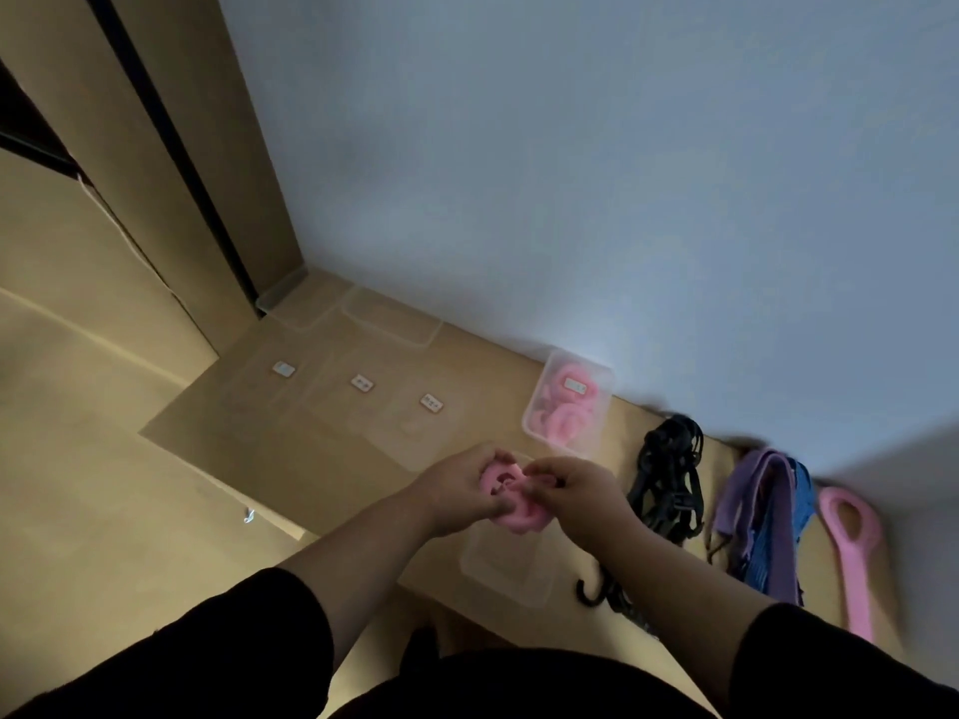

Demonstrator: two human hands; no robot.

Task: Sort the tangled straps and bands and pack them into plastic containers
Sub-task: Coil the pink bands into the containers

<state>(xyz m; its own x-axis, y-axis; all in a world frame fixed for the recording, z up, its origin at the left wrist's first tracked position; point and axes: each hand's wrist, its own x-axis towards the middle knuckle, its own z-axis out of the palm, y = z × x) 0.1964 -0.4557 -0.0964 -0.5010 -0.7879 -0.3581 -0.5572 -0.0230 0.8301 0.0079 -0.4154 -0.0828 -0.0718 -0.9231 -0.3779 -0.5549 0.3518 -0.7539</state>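
Note:
Both hands meet over the tabletop on a rolled pink band (511, 503). My left hand (459, 490) grips the roll from the left, and my right hand (576, 498) pinches its right side. Just below them sits an empty clear plastic container (511, 568). A second clear container (568, 402) by the wall holds several rolled pink bands. To the right lie a tangle of black straps (669, 480), purple and blue straps (763, 521) and a long pink band (851, 542).
Several clear lids with small labels (361, 383) lie flat at the table's back left, with more clear containers (389, 316) against the wall behind them. A wooden cabinet (129, 173) stands on the left. The table's front edge runs below my arms.

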